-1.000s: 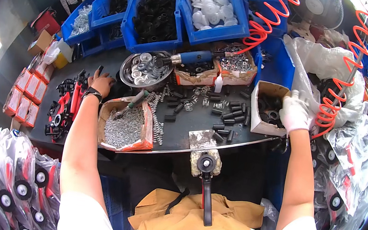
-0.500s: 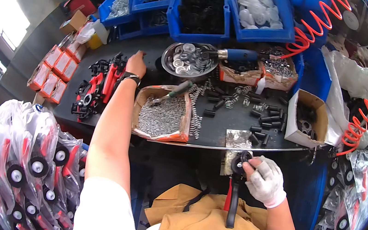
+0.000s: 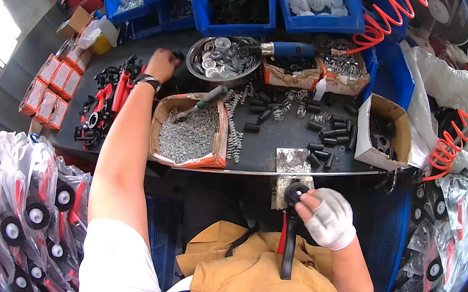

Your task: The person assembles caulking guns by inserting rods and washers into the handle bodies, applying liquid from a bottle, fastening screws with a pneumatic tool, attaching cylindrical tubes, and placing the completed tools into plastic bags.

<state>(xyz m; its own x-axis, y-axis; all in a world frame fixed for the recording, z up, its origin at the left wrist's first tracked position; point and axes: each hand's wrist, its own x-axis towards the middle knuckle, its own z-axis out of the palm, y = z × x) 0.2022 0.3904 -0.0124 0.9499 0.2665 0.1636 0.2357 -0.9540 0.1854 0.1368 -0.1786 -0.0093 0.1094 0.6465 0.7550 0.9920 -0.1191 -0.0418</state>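
My right hand (image 3: 328,218), in a whitish glove with bare fingertips, pinches a black round-headed lever (image 3: 290,242) against the metal plate (image 3: 294,163) at the table's front edge. A narrow red piece (image 3: 283,233) hangs beside the black handle. Farther off, my bare left hand (image 3: 162,65) has its fingers curled at a small black part (image 3: 178,55), left of the metal bowl (image 3: 222,59) of silvery discs. Beside that hand lies a pile of red and black assemblies (image 3: 111,100). My left forearm passes left of a carton (image 3: 191,131) of small metal pins.
Blue bins (image 3: 235,28) line the back. A blue-bodied power tool (image 3: 288,49) rests above parts cartons. Springs and black sleeves (image 3: 330,132) lie scattered at mid-table. Small orange-white boxes (image 3: 45,94) stand left; a red coiled hose (image 3: 453,139) hangs right. Bagged wheeled items (image 3: 25,207) flank me.
The view has shifted, so the table appears farther left and higher. A small black part now shows at my left fingertips. My right hand stays on the lever at the plate.
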